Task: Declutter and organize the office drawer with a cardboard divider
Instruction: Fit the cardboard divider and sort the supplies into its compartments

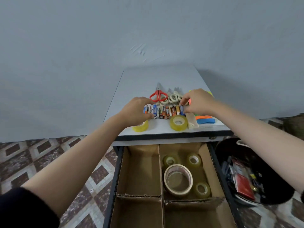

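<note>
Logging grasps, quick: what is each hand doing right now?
Left hand: grips the left end of the row of colourful cylindrical batteries.
Right hand: pinches the right end of that row.

Left compartments [139, 171] free, rear-right crowded — tape rolls [177, 192]

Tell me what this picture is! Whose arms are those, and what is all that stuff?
There is no machine here. A person wears a camera on their head, so you see their own two arms reaching forward. The left hand and right hand curl around the two ends of a row of batteries on the cabinet top. Behind the batteries lie red scissors, and in front sits a yellowish tape roll. Below is the open drawer with a cardboard divider. One compartment holds a big masking tape roll and three small tape rolls.
</note>
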Motion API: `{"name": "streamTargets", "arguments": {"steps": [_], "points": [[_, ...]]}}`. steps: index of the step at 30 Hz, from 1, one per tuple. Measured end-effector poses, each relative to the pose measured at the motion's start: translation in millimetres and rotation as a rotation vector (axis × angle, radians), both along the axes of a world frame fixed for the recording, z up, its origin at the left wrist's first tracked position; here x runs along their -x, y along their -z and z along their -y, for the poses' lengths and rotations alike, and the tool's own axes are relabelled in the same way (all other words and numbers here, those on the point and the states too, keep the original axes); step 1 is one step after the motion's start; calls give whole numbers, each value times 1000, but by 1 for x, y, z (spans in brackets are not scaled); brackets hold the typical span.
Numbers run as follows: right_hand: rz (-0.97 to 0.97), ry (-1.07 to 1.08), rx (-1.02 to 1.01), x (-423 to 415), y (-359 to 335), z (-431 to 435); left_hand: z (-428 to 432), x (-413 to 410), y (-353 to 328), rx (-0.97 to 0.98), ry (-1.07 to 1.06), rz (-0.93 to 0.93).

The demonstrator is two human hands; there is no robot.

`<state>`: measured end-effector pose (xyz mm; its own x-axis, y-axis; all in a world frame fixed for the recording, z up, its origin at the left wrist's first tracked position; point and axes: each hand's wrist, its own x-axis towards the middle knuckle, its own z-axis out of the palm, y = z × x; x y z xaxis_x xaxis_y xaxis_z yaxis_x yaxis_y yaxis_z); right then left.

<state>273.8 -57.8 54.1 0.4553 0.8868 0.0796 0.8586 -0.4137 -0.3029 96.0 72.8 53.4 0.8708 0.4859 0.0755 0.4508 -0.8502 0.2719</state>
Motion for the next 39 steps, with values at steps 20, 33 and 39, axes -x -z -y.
{"name": "streamTargets", "arguments": {"steps": [20, 33, 39], "points": [[145, -65, 188, -2, 5, -16, -10, -32, 14, 23, 77, -36], [-497, 52, -279, 16, -19, 9, 13, 6, -7, 251, -17, 375], [-1334, 38, -354, 77, -5, 42, 64, 80, 11, 853, -112, 534]]}}
